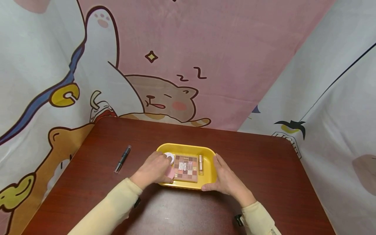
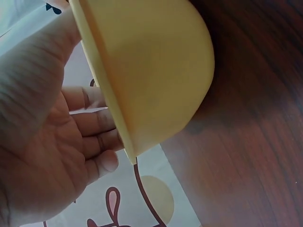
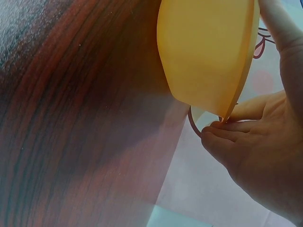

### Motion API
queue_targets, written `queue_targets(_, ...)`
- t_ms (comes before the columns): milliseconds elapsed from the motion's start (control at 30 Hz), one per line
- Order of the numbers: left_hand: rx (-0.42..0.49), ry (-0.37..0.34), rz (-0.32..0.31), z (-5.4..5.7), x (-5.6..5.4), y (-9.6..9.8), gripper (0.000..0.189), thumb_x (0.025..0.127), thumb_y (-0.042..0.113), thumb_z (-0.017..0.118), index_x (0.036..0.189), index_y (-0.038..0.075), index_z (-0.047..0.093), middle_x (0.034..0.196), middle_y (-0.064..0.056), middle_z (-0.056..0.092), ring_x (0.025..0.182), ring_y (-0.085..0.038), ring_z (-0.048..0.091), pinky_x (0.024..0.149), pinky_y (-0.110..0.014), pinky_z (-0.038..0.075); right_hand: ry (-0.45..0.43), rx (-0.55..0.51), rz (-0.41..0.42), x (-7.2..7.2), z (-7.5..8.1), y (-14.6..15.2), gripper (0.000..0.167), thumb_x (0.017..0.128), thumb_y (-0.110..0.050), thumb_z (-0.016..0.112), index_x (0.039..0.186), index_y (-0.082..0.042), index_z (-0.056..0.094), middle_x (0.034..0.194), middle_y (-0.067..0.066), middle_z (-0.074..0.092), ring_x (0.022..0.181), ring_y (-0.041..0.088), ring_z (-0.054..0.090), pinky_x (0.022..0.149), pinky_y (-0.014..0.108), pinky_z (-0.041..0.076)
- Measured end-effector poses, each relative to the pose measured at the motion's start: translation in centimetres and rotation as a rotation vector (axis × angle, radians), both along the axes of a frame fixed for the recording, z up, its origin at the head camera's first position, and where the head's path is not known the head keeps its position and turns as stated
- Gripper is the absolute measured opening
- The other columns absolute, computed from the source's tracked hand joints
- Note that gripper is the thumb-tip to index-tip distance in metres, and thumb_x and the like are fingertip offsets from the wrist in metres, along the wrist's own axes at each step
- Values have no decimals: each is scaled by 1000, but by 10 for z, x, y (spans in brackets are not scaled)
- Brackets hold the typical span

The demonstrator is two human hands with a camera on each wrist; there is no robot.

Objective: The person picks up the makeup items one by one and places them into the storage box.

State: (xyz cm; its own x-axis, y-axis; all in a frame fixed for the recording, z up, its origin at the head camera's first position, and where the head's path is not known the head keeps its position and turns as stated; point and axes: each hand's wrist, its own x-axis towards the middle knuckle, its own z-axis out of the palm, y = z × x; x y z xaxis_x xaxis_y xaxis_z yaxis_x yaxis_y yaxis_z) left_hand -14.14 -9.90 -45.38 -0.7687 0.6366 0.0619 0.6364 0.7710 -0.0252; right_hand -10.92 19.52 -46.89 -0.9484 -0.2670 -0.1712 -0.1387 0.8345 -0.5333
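A yellow plastic tray with rounded corners is at the middle of the dark red-brown wooden desk; whether its base touches the top cannot be told. Inside, from left to right, are a white round item, a pink item just nearer, a square multi-shade makeup palette with white lettering, and a slim lipstick-like tube standing lengthwise to the right.

The right hand grasps the tray's right end, thumb at the near rim. The left hand lies across the left rim, fingers reaching inside; whether it grips the rim or something within cannot be told. It partly covers the white and pink items, and both wrist views show only the tray's outer wall.

A dark pen-like stick lies left of the tray, well apart. Desk surface spreads from the tray towards the far and right edges; the near edge is cut off. Cartoon-printed cloth hangs beyond.
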Motion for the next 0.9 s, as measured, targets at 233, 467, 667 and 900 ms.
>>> queue_targets(233, -38, -40, 41, -5, -1, 3, 59, 62, 64, 90, 73, 15, 58, 67, 1, 58, 71, -21, 57, 75, -38, 50, 9, -2, 4, 0, -1, 0, 144, 62, -57, 96, 164, 2, 14, 170, 24, 16, 142, 42, 44, 111, 56, 44)
queue_targets(467, -63, -48, 77, -10, 0, 5, 59, 63, 66, 89, 60, 18, 56, 67, 1, 62, 76, -23, 59, 80, -39, 50, 10, -4, 4, 0, -1, 0, 144, 62, -58, 95, 164, 2, 14, 170, 24, 15, 142, 42, 44, 111, 56, 44)
queue_targets(667, -28, -59, 99, -11, 2, 5, 56, 63, 63, 91, 53, 19, 57, 68, 1, 65, 78, -24, 60, 81, -39, 50, 12, -4, 6, 0, -1, 0, 144, 62, -59, 95, 164, 1, 14, 170, 23, 16, 141, 41, 45, 111, 55, 44)
queue_targets(900, 0, -53, 97, -12, 3, 5, 55, 63, 60, 92, 48, 21, 56, 65, 2, 64, 77, -24, 61, 79, -40, 49, 24, -7, 14, 0, -2, 1, 144, 62, -59, 95, 164, 2, 15, 170, 23, 16, 140, 41, 46, 110, 55, 45)
